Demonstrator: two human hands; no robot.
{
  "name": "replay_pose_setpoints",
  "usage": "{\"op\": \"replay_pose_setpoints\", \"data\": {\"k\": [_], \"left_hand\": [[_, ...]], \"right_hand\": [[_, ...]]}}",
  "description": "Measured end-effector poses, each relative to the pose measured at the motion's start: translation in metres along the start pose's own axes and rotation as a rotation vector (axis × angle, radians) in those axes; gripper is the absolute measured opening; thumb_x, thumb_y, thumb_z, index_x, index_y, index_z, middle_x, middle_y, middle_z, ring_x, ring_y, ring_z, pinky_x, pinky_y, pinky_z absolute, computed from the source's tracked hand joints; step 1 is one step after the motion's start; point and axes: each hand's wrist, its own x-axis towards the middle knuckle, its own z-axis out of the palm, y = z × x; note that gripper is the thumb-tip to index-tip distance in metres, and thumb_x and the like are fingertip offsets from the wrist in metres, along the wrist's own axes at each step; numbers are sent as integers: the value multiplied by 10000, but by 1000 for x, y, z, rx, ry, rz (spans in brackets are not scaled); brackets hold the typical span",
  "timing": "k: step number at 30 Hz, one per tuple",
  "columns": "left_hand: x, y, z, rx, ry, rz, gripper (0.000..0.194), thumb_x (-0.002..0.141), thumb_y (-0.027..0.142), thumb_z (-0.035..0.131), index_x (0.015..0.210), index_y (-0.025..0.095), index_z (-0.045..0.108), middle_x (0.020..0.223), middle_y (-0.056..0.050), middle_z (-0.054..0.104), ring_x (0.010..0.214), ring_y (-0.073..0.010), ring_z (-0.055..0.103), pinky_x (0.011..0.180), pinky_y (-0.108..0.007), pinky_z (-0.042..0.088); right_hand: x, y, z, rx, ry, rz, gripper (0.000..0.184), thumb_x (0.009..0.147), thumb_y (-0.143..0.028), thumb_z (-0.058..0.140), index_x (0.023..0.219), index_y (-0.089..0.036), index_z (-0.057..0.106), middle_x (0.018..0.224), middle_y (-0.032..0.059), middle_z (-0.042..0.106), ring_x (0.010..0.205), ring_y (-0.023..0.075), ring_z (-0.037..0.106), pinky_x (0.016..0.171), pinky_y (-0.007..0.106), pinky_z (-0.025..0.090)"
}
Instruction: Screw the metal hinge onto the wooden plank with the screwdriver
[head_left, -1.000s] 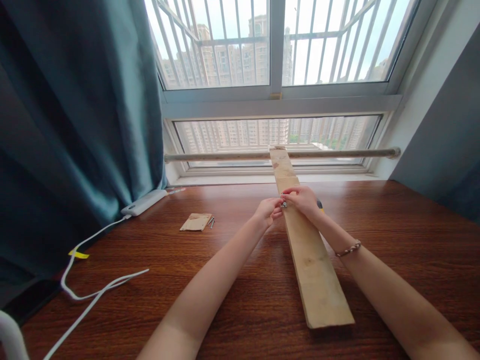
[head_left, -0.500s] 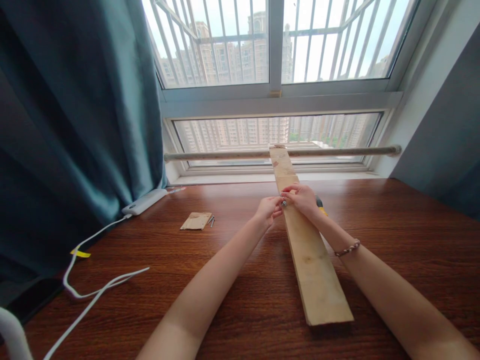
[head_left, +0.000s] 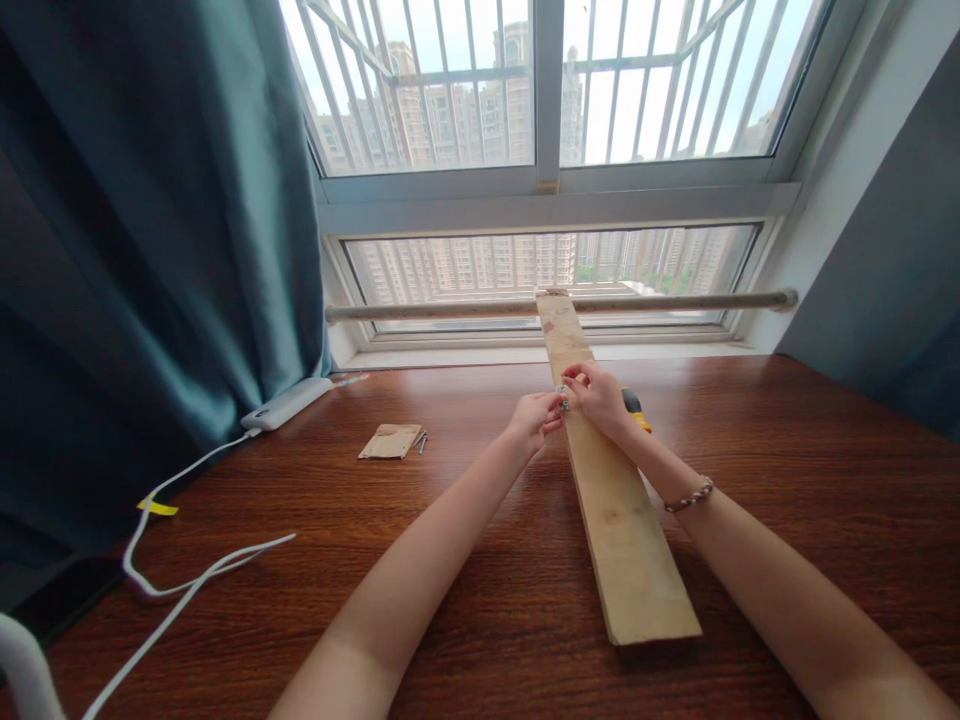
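A long, pale wooden board (head_left: pixel 626 520) lies lengthwise on the dark wood table. My left hand (head_left: pixel 534 418) is at the board's left edge, fingers closed in a pinch on a small shiny metal piece (head_left: pixel 563 405), too small to name exactly. Close beside it, my right hand (head_left: pixel 598 400) rests over the board with thumb and fingertips pinched together; whatever they hold, if anything, I cannot make out. Behind my right wrist a yellow and black tool (head_left: pixel 635 408) shows in part.
Left of my hands lie a flat brown piece (head_left: pixel 390 441) and a few screws (head_left: pixel 423 441). A white power strip (head_left: pixel 287 404) with its cable sits by the blue curtain (head_left: pixel 247 200). The board's far end reaches a horizontal rail (head_left: pixel 675 302) at the window.
My right hand has shifted slightly, and its fingertips sit a little apart from the metal piece in my left. More of the yellow and black tool shows. The view has moved slightly.
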Motion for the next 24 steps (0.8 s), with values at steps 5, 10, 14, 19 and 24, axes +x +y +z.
{"op": "replay_pose_setpoints", "data": {"k": [5,10,14,19,24], "left_hand": [[2,-1,-1,8,-18,-6,115,650,58,696,619,132,613,653,-58,662,553,-113,607,617,-249,502],[1,1,0,-7,-25,-25,96,666,42,673,630,120,629,660,-65,664,558,-114,612,627,-242,500],[-1,3,1,-13,-8,-50,120,688,16,616,628,117,640,632,-50,652,537,-105,603,610,-228,494],[-3,4,2,-10,5,-48,126,680,18,615,611,121,638,625,-52,652,545,-112,609,610,-232,494],[-5,3,0,16,-11,0,97,647,36,665,616,125,641,644,-66,667,592,-131,630,633,-242,498]], "right_hand": [[3,1,-2,407,84,173,254,772,-442,504,828,-194,504,782,24,552,687,142,532,650,271,419],[4,-1,-24,532,-206,300,284,679,-423,615,763,-152,601,627,-21,493,491,78,385,457,219,279],[4,-2,-37,221,-490,117,274,604,-368,717,757,-141,711,526,-68,377,514,68,322,482,217,215],[1,1,-30,71,-413,34,279,646,-393,666,736,-138,734,500,-66,351,521,73,313,504,232,205],[-4,5,-25,87,-383,12,253,680,-374,638,760,-149,724,513,-65,356,525,75,322,505,228,213]]}}
